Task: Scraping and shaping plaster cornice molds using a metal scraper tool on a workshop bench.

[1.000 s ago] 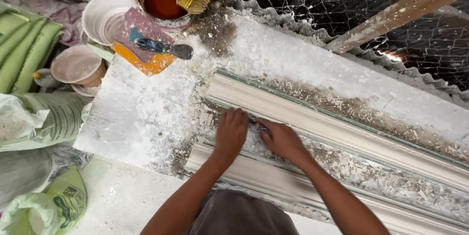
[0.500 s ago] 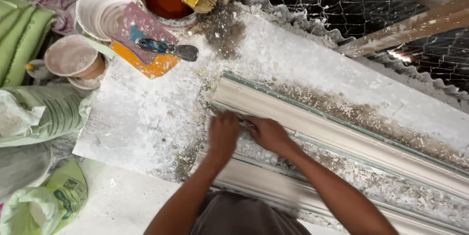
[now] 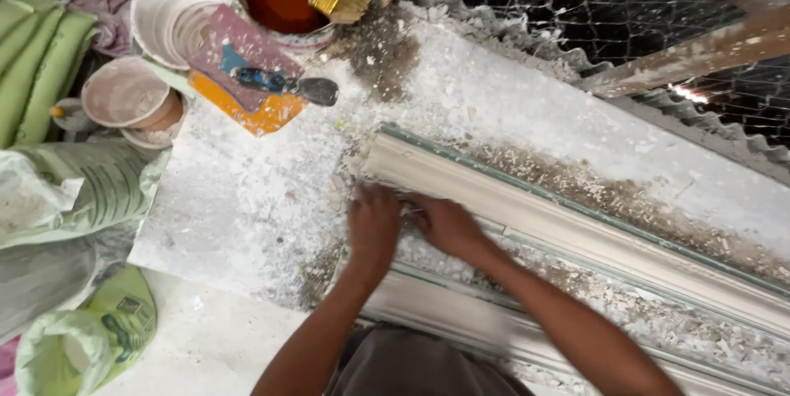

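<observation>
Both hands, left hand [image 3: 374,227] and right hand [image 3: 444,225], have slid leftward along the white moulding [image 3: 576,227] at frame centre. Fingers press flat, gripping nothing. Hard pressure could chip its brittle edge.

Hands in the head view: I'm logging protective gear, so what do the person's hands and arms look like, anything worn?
Both the left hand and right hand are bare: no gloves, sleeves, watch or rings visible. Forearms uncovered to the frame edge.

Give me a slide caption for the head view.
Both hands, left and right, press on a white plaster moulding on a dusty board.
</observation>
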